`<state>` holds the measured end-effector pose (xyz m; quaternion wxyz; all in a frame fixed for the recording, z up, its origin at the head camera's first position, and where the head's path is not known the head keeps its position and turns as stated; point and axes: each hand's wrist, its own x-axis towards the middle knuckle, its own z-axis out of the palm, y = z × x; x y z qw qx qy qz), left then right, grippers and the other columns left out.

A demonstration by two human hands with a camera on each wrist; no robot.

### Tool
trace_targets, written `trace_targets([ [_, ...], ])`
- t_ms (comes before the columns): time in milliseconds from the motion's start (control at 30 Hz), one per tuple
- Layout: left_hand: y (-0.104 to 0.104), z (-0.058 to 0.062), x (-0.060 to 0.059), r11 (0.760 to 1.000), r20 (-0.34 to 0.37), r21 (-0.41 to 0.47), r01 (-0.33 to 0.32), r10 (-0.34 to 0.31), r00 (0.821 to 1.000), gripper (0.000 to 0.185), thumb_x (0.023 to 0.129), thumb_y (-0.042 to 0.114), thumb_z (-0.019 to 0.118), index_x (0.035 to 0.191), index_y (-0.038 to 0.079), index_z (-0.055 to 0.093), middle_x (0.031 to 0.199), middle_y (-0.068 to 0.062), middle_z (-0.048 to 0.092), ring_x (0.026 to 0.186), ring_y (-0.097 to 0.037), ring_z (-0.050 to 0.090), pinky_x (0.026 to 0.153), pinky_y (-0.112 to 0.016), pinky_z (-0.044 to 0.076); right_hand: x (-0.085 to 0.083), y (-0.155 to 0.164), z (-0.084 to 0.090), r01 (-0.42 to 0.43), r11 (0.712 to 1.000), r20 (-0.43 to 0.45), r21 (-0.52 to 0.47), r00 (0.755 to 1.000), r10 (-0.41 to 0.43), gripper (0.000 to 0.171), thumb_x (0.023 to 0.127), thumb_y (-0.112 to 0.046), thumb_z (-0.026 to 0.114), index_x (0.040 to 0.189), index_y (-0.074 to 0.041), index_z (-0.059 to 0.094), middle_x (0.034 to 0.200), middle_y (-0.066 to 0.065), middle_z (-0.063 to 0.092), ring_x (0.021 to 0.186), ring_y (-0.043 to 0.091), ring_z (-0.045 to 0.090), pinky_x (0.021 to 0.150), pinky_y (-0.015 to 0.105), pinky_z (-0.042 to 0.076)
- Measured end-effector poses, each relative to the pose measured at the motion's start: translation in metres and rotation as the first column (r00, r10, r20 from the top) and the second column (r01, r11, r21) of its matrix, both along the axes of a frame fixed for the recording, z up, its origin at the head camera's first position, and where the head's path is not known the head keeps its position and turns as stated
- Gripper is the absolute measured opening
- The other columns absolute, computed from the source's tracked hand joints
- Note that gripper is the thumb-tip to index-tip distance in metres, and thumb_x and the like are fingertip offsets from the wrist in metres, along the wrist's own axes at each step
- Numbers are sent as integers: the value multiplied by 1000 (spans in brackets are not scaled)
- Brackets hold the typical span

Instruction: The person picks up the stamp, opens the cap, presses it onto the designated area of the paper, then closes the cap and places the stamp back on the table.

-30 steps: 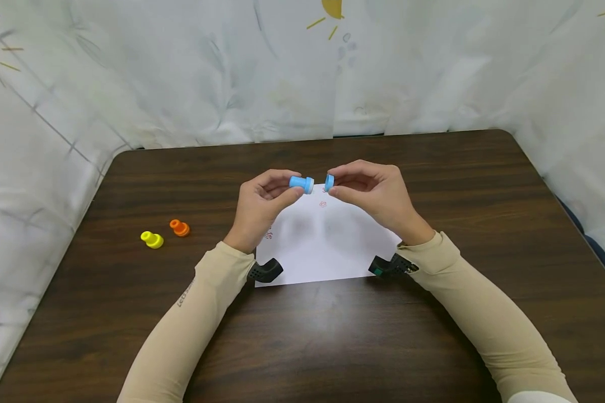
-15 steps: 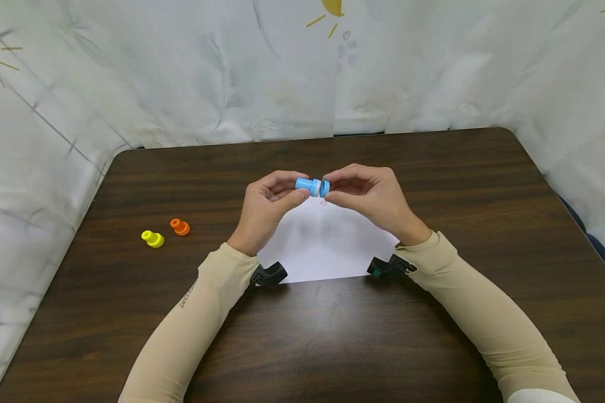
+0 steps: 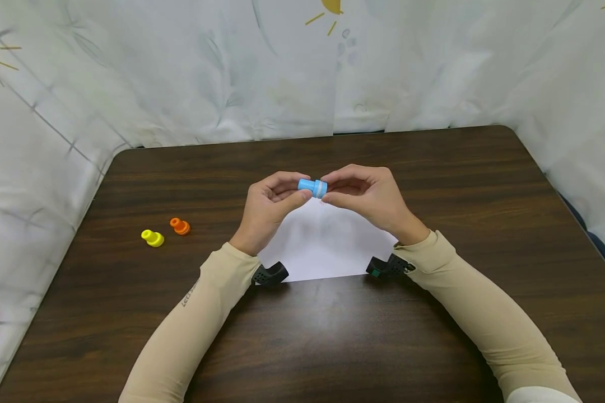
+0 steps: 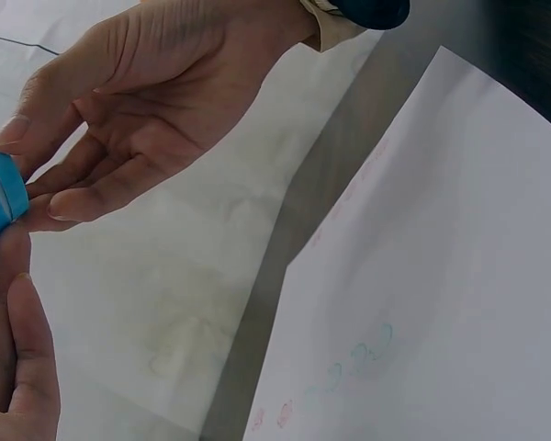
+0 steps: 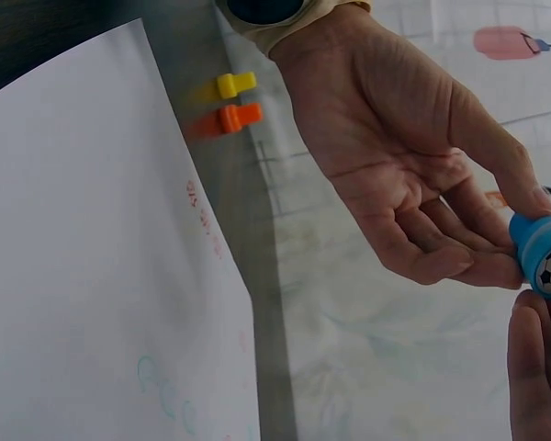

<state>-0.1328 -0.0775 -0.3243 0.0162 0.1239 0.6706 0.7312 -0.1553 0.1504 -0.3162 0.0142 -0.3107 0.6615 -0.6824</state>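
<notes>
Blue stamp held in mid-air between both hands, above the far edge of a white paper sheet on the table. The left hand pinches the stamp's body between thumb and fingertips; the right hand pinches its cap end, which appears seated against the body with a pale ring at the join. In the right wrist view a football emblem shows on the stamp's end face. To finish the closure well, the two parts should be kept coaxial and pressed straight together, with the fingertips clear of the seam. A yellow stamp and an orange stamp stand well left of the left hand, just beside each other. Faint stamped marks dot the sheet. Nothing lies between the hands and the sheet.
</notes>
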Motion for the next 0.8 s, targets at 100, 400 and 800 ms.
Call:
trace_targets([
  [100, 0, 0, 0, 1000, 0, 2, 1, -1, 1000, 34, 92, 7, 76, 123, -3, 67, 105, 3, 76, 96, -12, 75, 96, -29, 62, 1, 0, 1, 6, 1000, 6, 5, 1000, -6, 32, 84, 4, 82, 114, 10, 72, 101, -5, 78, 90, 16, 77, 85, 33, 66],
  [400, 1, 0, 0, 1000, 0, -10, -2, 2, 1000, 37, 92, 10, 77, 124, -5, 66, 106, 2, 75, 96, -12, 75, 96, -29, 62, 1, 0, 0, 13, 1000, 25, 13, 1000, -14, 31, 84, 3, 82, 113, 9, 72, 101, -4, 78, 90, 17, 77, 85, 33, 65],
  [800, 2, -2, -1, 1000, -7, -26, -14, 13, 1000, 30, 91, 8, 77, 120, 2, 71, 106, 3, 76, 96, -13, 75, 95, -29, 62, 0, 0, -1, 29, 999, 8, 36, 1000, -29, 31, 85, 1, 82, 113, 9, 73, 101, -6, 78, 90, 15, 77, 85, 31, 65],
])
